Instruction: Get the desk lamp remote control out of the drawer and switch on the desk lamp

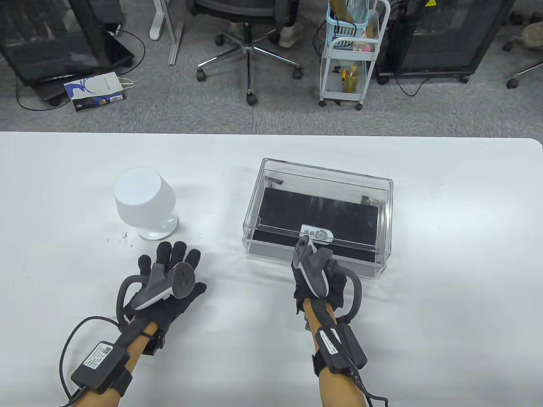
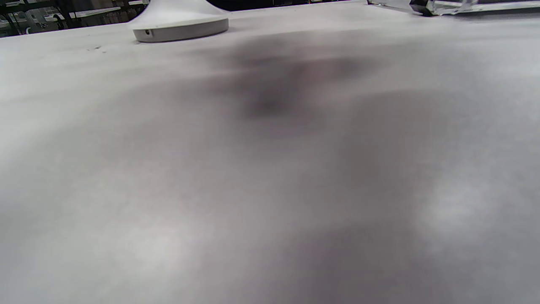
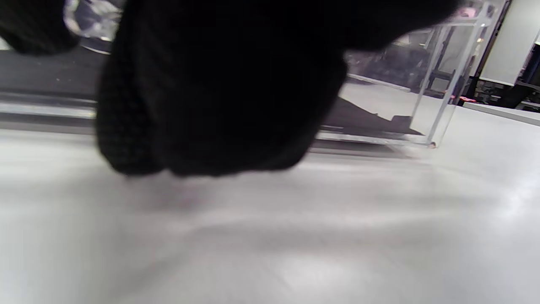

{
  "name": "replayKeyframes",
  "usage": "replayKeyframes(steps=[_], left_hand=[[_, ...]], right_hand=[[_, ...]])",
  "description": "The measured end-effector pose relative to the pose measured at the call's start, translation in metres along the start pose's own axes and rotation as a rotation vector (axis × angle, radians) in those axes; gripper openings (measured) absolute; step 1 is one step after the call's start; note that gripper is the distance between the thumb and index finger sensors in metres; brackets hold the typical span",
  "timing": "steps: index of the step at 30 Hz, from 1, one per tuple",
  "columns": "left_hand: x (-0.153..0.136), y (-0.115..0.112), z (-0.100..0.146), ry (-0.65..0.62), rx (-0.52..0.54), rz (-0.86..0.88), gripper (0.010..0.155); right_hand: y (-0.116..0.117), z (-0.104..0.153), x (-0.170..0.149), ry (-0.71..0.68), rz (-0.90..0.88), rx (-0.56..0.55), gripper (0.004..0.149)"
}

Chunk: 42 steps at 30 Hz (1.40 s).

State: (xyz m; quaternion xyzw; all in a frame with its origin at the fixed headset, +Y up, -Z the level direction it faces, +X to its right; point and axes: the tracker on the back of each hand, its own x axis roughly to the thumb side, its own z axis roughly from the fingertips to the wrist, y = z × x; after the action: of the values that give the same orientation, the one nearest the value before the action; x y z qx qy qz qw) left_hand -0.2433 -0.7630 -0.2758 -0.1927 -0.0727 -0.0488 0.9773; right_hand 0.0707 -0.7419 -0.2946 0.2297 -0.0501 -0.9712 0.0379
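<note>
The white desk lamp [image 1: 144, 203] stands on the table at the left; its base shows in the left wrist view [image 2: 181, 25]. The clear acrylic drawer box [image 1: 318, 186] with black lining sits at centre right. The white remote control [image 1: 316, 233] lies inside it near the front wall. My left hand [image 1: 169, 271] rests flat on the table just in front of the lamp, fingers spread, holding nothing. My right hand [image 1: 316, 271] is at the front face of the box, below the remote. Its fingers [image 3: 219, 84] are curled in; I cannot tell whether they touch the drawer front.
The box's front corner shows in the right wrist view [image 3: 438, 84], and its edge in the left wrist view [image 2: 464, 5]. Bare white table [image 1: 445, 318] lies right of the box and between the hands. Beyond the far edge are a chair and a cart.
</note>
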Motion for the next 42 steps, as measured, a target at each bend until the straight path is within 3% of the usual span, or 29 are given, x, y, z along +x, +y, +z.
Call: replayKeyframes(steps=[8,12,14,18,21,23,29,34,42], left_hand=[[-0.001,0.002,0.001,0.003,0.010,0.008,0.075],[-0.002,0.002,0.002,0.009,0.004,0.007,0.075],[-0.002,0.003,0.003,0.010,0.009,0.008,0.075],[-0.003,0.005,0.004,0.004,0.025,0.016,0.075],[-0.003,0.005,0.003,0.020,0.040,0.008,0.075],[-0.004,0.005,0.004,0.027,0.054,0.002,0.075],[-0.005,0.004,0.002,0.025,0.053,0.007,0.075],[-0.003,0.003,0.001,0.030,0.033,-0.005,0.075],[-0.001,0.001,-0.002,0.015,-0.001,0.006,0.075]], right_hand=[[0.003,0.038,-0.013,-0.087,0.016,0.038,0.076],[-0.003,0.041,-0.019,-0.103,0.007,0.092,0.076],[-0.016,0.039,-0.025,-0.109,-0.056,0.111,0.078],[-0.052,0.042,-0.033,-0.163,-0.164,0.015,0.069],[-0.070,0.035,-0.031,-0.241,-0.187,-0.047,0.066],[-0.073,0.024,-0.026,-0.285,-0.189,-0.016,0.061],[-0.047,-0.020,-0.009,-0.221,-0.192,0.304,0.056],[-0.022,-0.037,0.010,-0.136,-0.008,0.376,0.063],[-0.016,-0.046,0.019,-0.096,0.060,0.303,0.056]])
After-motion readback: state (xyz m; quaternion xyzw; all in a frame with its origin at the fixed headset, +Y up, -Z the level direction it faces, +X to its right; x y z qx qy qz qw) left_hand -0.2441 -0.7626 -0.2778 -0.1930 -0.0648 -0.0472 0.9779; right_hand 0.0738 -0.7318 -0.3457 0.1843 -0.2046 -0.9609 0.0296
